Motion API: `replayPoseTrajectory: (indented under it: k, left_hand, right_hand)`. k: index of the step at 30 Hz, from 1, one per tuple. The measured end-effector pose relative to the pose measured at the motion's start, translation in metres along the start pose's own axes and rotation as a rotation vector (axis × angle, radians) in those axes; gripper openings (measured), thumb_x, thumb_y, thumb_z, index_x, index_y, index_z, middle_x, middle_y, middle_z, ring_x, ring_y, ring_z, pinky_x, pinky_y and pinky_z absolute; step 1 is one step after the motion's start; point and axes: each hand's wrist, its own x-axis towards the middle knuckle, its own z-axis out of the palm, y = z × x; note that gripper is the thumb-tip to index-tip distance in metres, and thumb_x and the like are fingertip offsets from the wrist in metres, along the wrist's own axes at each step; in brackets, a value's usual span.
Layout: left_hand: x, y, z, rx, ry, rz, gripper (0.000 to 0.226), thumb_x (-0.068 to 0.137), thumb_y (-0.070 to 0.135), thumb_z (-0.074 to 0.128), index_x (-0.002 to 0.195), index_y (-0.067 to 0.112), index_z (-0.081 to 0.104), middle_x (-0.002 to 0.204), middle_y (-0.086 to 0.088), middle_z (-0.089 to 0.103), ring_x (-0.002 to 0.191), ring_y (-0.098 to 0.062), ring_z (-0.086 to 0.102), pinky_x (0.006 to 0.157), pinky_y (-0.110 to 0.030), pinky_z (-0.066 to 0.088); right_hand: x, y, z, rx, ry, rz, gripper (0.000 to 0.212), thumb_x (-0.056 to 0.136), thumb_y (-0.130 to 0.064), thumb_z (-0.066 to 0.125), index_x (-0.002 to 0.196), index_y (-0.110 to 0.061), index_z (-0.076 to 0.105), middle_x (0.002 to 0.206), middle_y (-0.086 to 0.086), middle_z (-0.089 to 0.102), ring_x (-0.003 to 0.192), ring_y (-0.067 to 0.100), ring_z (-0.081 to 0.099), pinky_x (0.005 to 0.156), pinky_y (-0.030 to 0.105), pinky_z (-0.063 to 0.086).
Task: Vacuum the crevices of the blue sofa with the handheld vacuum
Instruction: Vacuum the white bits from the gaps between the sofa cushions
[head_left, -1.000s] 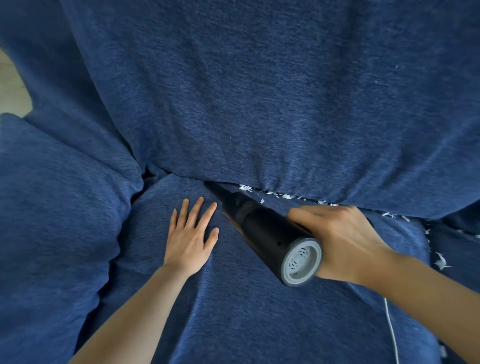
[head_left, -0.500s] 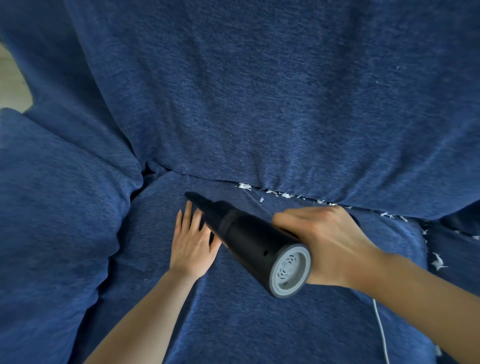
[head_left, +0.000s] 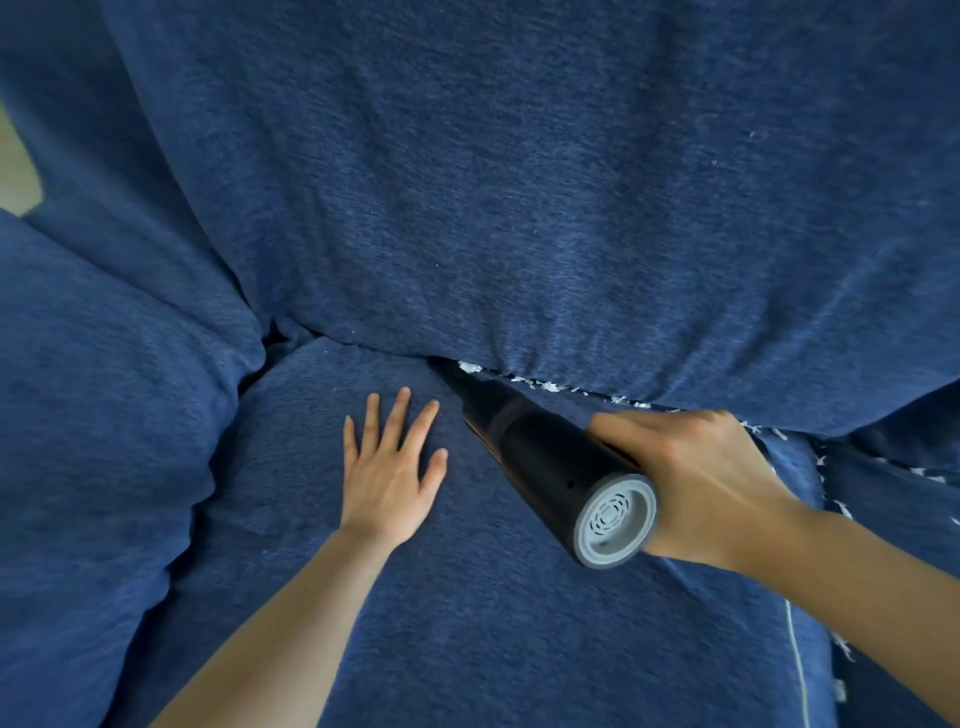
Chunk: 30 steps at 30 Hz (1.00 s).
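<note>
The blue sofa fills the view, with its seat cushion (head_left: 467, 623) below and the back cushion (head_left: 519, 208) above. My right hand (head_left: 701, 478) grips a black handheld vacuum (head_left: 550, 467) with a grey rear cap. Its narrow nozzle tip points up-left into the crevice between seat and back cushion. White scraps of debris (head_left: 540, 385) lie along that crevice to the right of the nozzle. My left hand (head_left: 389, 473) rests flat on the seat cushion, fingers spread, just left of the nozzle.
A blue armrest cushion (head_left: 104, 441) bulges at the left. More white scraps (head_left: 831, 499) lie in the seam beside the seat cushion at the right. A thin white cord (head_left: 797, 660) hangs down at the lower right. A strip of pale floor (head_left: 15, 171) shows at the far left.
The vacuum's nozzle swung left away from the crevice, then came back right into it beside the scraps. My left hand stayed flat on the seat and spread its fingers.
</note>
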Motion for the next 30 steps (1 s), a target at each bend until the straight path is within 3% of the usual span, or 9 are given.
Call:
replayPoseTrajectory:
  k: [3,6,12,18,21,25,30]
  left_hand:
    - [-0.002,0.016,0.003,0.028,-0.043,-0.068,0.065,0.087,0.068,-0.005,0.145,0.042,-0.015,0.159,0.01,-0.017,0.147,-0.032,-0.021,0.117,-0.056,-0.012]
    - [0.0,0.017,0.006,0.053,-0.066,-0.09,0.064,0.084,0.07,-0.007,0.14,0.043,-0.022,0.159,0.011,-0.022,0.146,-0.031,-0.025,0.117,-0.056,-0.013]
    - [0.001,0.02,0.003,0.054,-0.112,-0.118,0.065,0.09,0.068,0.005,0.149,0.046,-0.011,0.16,0.012,-0.022,0.144,-0.028,-0.029,0.117,-0.056,-0.012]
    - [0.007,0.025,-0.001,0.082,-0.259,-0.183,0.066,0.095,0.065,0.012,0.146,0.043,-0.024,0.154,0.012,-0.036,0.142,-0.027,-0.034,0.117,-0.056,-0.012]
    - [0.01,0.026,-0.002,0.074,-0.292,-0.2,0.065,0.095,0.066,0.011,0.14,0.046,-0.03,0.152,0.013,-0.038,0.141,-0.028,-0.036,0.117,-0.056,-0.013]
    - [0.008,0.026,-0.002,0.071,-0.268,-0.189,0.062,0.095,0.065,0.011,0.127,0.048,-0.039,0.153,0.012,-0.038,0.141,-0.028,-0.035,0.117,-0.057,-0.013]
    - [-0.001,0.031,0.003,0.03,-0.126,-0.158,0.063,0.094,0.059,0.009,0.148,0.043,-0.02,0.159,0.009,-0.025,0.145,-0.028,-0.028,0.117,-0.055,-0.012]
  right_hand:
    - [0.002,0.002,0.011,-0.043,-0.003,0.024,0.034,0.059,-0.035,0.061,0.08,-0.029,0.035,0.052,-0.009,0.048,0.038,0.021,0.05,0.044,0.017,0.022]
    - [0.001,0.006,0.016,-0.079,0.005,0.005,0.046,0.053,-0.031,0.072,0.08,-0.028,0.036,0.053,-0.008,0.049,0.038,0.022,0.05,0.043,0.019,0.026]
    - [-0.006,0.013,0.004,-0.079,0.012,0.027,0.031,0.053,-0.037,0.064,0.073,-0.025,0.043,0.051,-0.009,0.052,0.037,0.022,0.051,0.046,0.02,0.025]
    - [-0.001,0.015,0.01,-0.13,-0.006,0.012,0.034,0.05,-0.038,0.068,0.073,-0.026,0.046,0.052,-0.008,0.054,0.038,0.023,0.054,0.045,0.02,0.023]
    - [-0.012,0.015,0.003,-0.161,-0.019,0.013,0.036,0.045,-0.036,0.072,0.071,-0.026,0.048,0.049,-0.006,0.052,0.034,0.022,0.05,0.047,0.014,0.01]
    - [-0.007,0.012,0.009,-0.168,-0.05,0.032,0.044,0.041,-0.032,0.078,0.071,-0.026,0.047,0.049,-0.006,0.051,0.034,0.022,0.048,0.044,0.016,0.015]
    - [-0.019,0.012,-0.004,-0.115,-0.015,0.039,0.029,0.051,-0.037,0.065,0.071,-0.026,0.047,0.049,-0.006,0.051,0.035,0.023,0.048,0.046,0.015,0.013]
